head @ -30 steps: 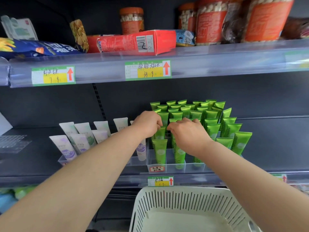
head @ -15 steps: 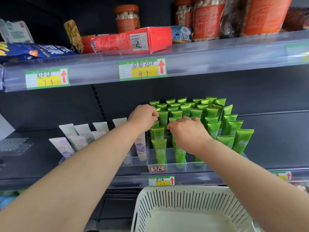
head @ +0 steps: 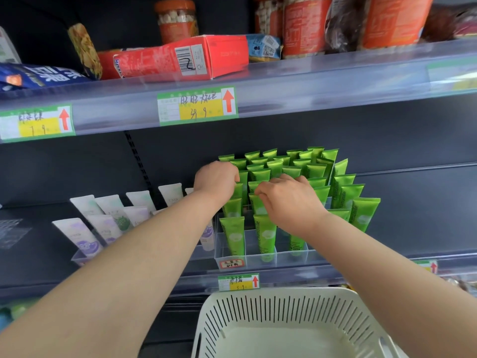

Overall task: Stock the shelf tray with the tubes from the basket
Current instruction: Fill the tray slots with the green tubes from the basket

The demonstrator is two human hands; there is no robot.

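Observation:
Several green tubes (head: 343,192) stand upright in rows in a clear divided shelf tray (head: 281,257) on the middle shelf. My left hand (head: 215,180) is curled over the tray's left column, its fingers closed on the top of a green tube (head: 238,188); the fingertips are hidden behind the hand. Just to its right, my right hand (head: 289,201) pinches the top of another green tube (head: 254,200) in the second column. The white slotted basket (head: 284,295) sits below the shelf edge, and no tubes show in its visible part.
A second clear tray holds white tubes (head: 108,215) to the left. The shelf above carries a red box (head: 180,58), jars and snack bags. Price labels (head: 197,105) run along the shelf fronts. Bare dark shelf lies right of the green tubes.
Both hands have moved slightly toward the back rows of the tray, still among the green tubes. The view has tilted a little.

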